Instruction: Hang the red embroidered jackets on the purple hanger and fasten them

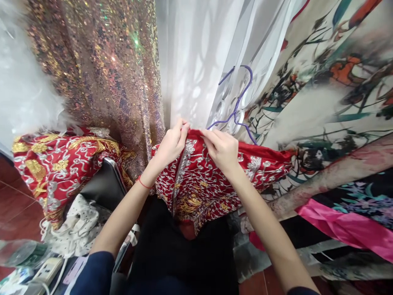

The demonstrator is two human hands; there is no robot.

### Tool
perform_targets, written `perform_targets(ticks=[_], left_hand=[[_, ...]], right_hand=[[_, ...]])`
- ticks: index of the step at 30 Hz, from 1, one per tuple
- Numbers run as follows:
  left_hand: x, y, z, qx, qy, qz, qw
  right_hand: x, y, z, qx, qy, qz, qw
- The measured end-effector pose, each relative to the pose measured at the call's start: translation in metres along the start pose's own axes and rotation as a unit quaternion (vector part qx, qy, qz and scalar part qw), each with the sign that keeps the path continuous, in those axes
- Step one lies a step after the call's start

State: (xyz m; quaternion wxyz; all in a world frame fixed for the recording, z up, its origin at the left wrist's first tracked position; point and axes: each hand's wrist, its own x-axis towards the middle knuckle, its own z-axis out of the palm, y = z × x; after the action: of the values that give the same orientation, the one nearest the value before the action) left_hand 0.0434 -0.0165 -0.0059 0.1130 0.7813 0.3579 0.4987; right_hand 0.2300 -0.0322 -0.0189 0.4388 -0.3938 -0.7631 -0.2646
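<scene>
fingers (184, 130) of both hands pinch the red embroidered garment's (199, 180) top edge.

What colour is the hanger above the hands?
The hanger is purple, seen in the head view against white fabric.

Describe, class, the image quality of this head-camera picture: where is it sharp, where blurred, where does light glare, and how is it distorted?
Head view: both hands, left hand and right hand, and the red embroidered garment are sharp; the white fluffy fabric at left and the printed fabric at right are blurred; the sequined fabric sparkles with glints; the white curtain is brightly backlit; edges bend, wide-angle.
</scene>
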Motion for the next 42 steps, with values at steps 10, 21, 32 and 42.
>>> perform_targets(ticks=[10, 21, 32, 42], left_hand=[[0.001, -0.011, 0.005, 0.005, -0.074, 0.059, 0.995], [-0.006, -0.01, 0.017, 0.063, -0.061, 0.066, 0.994], [-0.014, 0.0, 0.018, 0.055, -0.064, 0.04, 0.996], [-0.023, 0.01, 0.024, 0.046, -0.032, 0.015, 0.998]], right_hand=[[-0.028, -0.016, 0.004, -0.004, 0.038, 0.104, 0.994], [-0.153, -0.139, 0.089, 0.173, -0.052, 0.442, 0.879], [-0.142, -0.145, 0.098, 0.405, 0.002, 0.602, 0.688], [-0.132, -0.133, 0.089, 0.536, 0.0, 0.616, 0.578]])
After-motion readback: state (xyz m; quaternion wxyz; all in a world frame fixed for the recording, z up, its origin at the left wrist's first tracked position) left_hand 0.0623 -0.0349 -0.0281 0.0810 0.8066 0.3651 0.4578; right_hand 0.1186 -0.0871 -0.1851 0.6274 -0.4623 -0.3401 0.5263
